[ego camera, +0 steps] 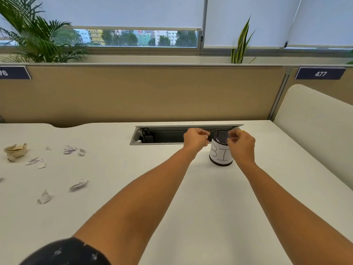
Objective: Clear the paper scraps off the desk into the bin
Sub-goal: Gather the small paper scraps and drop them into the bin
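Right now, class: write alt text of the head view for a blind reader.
The left hand and right hand reach, fingers curled, to the rim of a black mesh bin on a white desk. Crumpled paper scraps lie scattered on the desk's left side.

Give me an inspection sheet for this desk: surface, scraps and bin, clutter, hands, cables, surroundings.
Surface: white desk with a recessed tray near its back edge.
Job's things: black mesh bin stands upright, right of centre; paper scraps lie scattered on the left, with a brown crumpled piece among them.
Clutter: nothing seen.
Hands: left hand and right hand flank the bin's rim, fingers curled; whether either holds a scrap cannot be told.
Cables: a dark cable sits inside the tray.
Surroundings: beige partition, number plate 477, plants, window blinds.
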The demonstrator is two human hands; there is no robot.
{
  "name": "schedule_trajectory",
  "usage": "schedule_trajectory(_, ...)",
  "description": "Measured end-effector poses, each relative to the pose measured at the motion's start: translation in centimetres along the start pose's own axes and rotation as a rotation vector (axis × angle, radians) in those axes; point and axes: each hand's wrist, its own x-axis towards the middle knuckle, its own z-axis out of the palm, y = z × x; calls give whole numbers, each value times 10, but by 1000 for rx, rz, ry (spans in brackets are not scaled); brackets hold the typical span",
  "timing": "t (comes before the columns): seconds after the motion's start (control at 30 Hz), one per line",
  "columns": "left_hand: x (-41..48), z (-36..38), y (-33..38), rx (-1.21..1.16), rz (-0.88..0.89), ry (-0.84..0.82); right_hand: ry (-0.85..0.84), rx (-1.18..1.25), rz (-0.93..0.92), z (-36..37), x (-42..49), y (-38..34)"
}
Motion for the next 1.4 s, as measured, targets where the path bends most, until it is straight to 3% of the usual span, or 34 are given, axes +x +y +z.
schedule_trajectory(0.13, -27, -34, -49, 320, 146, 31, -52, 46, -48, 7, -25, -8)
schedule_trajectory(0.3, -69, -103, -111, 518, 108, 87, -201, 8, -67, 31, -65, -14)
schedule_trajectory(0.47, -116, -183, -142, 530, 132, 326, -480, -59, -157, 64, -117, -28)
schedule_trajectory(0.6, -154, -246, -157, 617, 149, 550, -714, -143, -329, 92, -152, -57)
schedule_trajectory(0.73, -186, -299, -179, 817, -2, 687, -884, -171, -410, 122, -180, -91)
schedule_trajectory(0.9, -199, -323, -198, 913, -337, 651, -1033, -176, -447, 156, -203, -127)
schedule_trajectory(1.2, -189, -321, -204, 1037, -372, 611, -1024, -67, -376, 219, -229, -184)
schedule_trajectory(1.4, -187, -321, -210, 1025, -379, 618, -1199, -174, -534, 251, -246, -215)
